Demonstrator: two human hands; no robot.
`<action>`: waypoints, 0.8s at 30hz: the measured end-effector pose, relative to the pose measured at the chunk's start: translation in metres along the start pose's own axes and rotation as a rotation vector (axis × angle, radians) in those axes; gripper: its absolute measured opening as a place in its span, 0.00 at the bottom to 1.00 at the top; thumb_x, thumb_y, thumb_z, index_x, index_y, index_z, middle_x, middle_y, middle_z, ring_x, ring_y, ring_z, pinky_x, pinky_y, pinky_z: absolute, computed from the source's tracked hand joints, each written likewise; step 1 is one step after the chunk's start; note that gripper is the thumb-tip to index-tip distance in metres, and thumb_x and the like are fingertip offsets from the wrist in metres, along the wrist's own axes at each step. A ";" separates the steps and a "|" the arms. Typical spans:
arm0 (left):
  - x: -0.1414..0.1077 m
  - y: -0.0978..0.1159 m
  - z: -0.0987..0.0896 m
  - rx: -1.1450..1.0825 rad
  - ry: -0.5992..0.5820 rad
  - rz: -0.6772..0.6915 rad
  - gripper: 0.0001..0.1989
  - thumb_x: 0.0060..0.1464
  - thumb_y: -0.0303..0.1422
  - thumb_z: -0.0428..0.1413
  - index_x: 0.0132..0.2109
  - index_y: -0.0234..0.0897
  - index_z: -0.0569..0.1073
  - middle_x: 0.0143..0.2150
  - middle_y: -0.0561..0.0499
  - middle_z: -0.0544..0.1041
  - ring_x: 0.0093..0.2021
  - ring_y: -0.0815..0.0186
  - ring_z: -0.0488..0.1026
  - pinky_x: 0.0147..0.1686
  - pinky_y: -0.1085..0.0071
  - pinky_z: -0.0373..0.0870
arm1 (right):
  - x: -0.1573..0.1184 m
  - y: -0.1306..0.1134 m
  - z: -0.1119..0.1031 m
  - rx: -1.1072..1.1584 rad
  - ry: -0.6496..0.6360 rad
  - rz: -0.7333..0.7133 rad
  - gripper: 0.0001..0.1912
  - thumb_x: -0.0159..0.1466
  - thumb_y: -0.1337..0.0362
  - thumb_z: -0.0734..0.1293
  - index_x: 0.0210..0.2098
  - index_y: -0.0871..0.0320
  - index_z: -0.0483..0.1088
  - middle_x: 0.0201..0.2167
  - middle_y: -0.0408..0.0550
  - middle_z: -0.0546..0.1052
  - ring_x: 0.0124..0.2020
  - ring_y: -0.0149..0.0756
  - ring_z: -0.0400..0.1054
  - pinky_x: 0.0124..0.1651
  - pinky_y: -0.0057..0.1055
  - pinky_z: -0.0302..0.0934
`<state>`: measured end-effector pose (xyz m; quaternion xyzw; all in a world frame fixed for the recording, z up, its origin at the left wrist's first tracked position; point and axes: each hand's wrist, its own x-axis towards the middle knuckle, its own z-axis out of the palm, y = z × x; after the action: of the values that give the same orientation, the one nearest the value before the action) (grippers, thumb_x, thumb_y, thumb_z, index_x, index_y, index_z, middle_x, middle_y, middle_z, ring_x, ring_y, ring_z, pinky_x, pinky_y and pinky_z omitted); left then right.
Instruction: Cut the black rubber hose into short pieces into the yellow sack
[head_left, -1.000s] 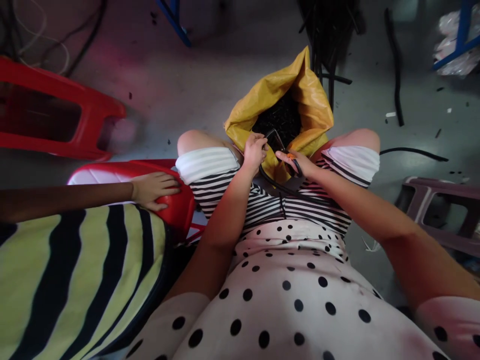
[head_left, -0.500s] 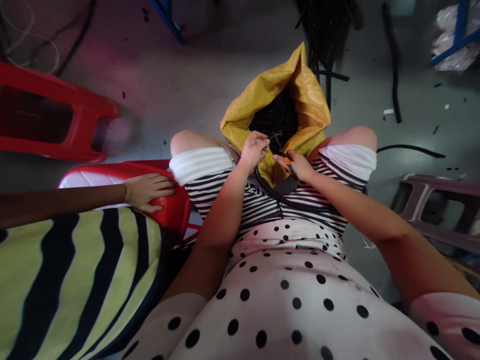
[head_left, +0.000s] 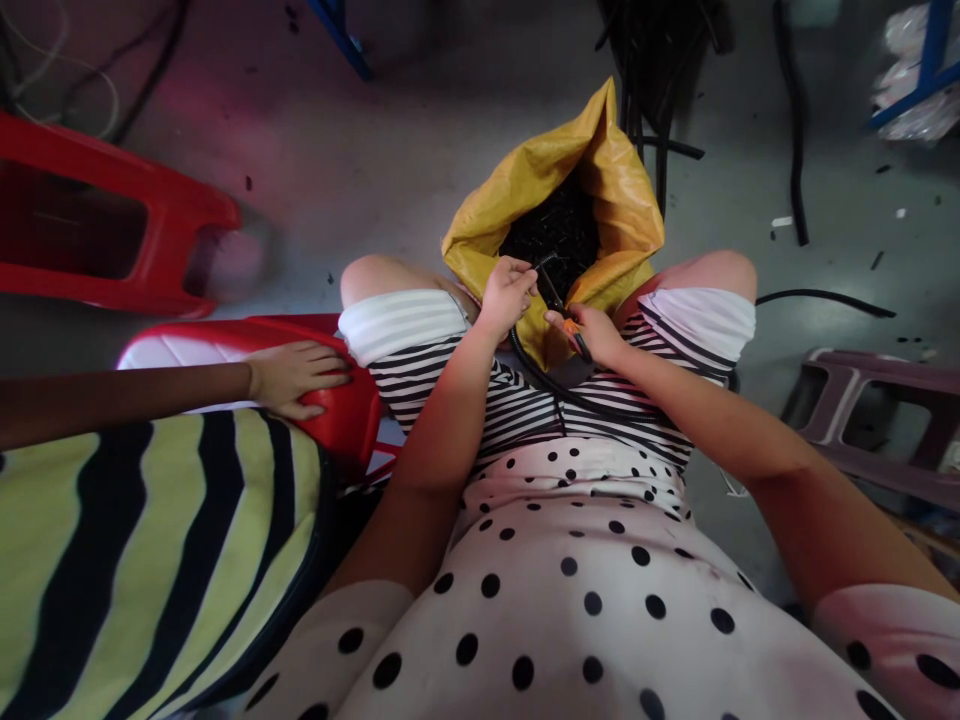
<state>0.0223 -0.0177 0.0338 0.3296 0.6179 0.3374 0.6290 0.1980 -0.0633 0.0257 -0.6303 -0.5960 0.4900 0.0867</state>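
Observation:
My left hand is closed on a black ribbed tube, pinching it near one end over the mouth of a yellow sack. The rest of the tube curves below that hand and across my lap. In my right hand are scissors with orange and black handles, fingers wrapped round them. Their dark blades point up and left, close to the tube's end; whether they touch it I cannot tell. Several short black pieces lie inside the sack, which stands between my knees.
On my left, another person's hand rests on a red stool. A second red stool stands beyond it. At right is a brownish plastic stool. Long black tubes and scraps lie on the floor ahead.
The view has shifted slightly. My left hand has moved up a little, and more of the ribbed tube end shows beyond its fingers. The scissors stay in my right hand.

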 end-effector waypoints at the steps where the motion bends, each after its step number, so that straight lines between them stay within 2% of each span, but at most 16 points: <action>1: 0.001 -0.001 -0.001 -0.001 -0.006 0.009 0.11 0.64 0.31 0.62 0.44 0.42 0.65 0.27 0.60 0.73 0.17 0.77 0.57 0.19 0.78 0.50 | 0.000 0.000 0.000 -0.006 0.016 -0.013 0.32 0.70 0.32 0.66 0.27 0.51 0.58 0.21 0.43 0.62 0.27 0.36 0.56 0.35 0.36 0.48; 6: 0.002 -0.006 -0.004 0.004 0.018 0.057 0.12 0.63 0.30 0.64 0.44 0.41 0.66 0.34 0.56 0.80 0.19 0.76 0.66 0.21 0.76 0.58 | 0.001 0.002 -0.003 0.081 0.025 0.023 0.36 0.63 0.27 0.69 0.27 0.52 0.58 0.21 0.41 0.61 0.28 0.34 0.55 0.34 0.34 0.46; 10: 0.001 -0.006 -0.005 0.016 0.046 0.071 0.12 0.62 0.30 0.64 0.42 0.40 0.67 0.34 0.55 0.80 0.19 0.77 0.63 0.20 0.77 0.56 | 0.003 0.003 -0.005 0.159 -0.002 0.044 0.38 0.57 0.24 0.72 0.29 0.52 0.59 0.23 0.40 0.62 0.29 0.34 0.56 0.33 0.33 0.48; 15: 0.001 -0.005 -0.007 0.019 0.058 0.069 0.12 0.62 0.30 0.65 0.43 0.39 0.67 0.33 0.54 0.81 0.18 0.77 0.62 0.19 0.77 0.55 | 0.007 0.005 -0.003 0.215 -0.056 0.031 0.38 0.60 0.24 0.69 0.30 0.52 0.58 0.24 0.41 0.63 0.29 0.34 0.58 0.33 0.33 0.50; 21: 0.004 -0.008 -0.008 0.051 0.069 0.103 0.09 0.64 0.26 0.61 0.41 0.39 0.67 0.32 0.54 0.80 0.18 0.76 0.62 0.20 0.76 0.57 | 0.009 0.005 -0.006 0.053 -0.023 0.067 0.35 0.61 0.27 0.71 0.31 0.53 0.62 0.23 0.41 0.65 0.29 0.35 0.61 0.33 0.32 0.50; 24: 0.008 -0.013 -0.007 0.101 0.100 0.138 0.09 0.64 0.25 0.61 0.41 0.40 0.68 0.32 0.54 0.80 0.19 0.76 0.64 0.22 0.77 0.61 | 0.009 0.004 -0.006 0.050 -0.030 0.094 0.35 0.60 0.27 0.72 0.31 0.53 0.62 0.22 0.41 0.66 0.28 0.34 0.62 0.32 0.32 0.51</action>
<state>0.0154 -0.0184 0.0188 0.3857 0.6405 0.3643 0.5552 0.2031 -0.0542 0.0219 -0.6478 -0.5545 0.5176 0.0702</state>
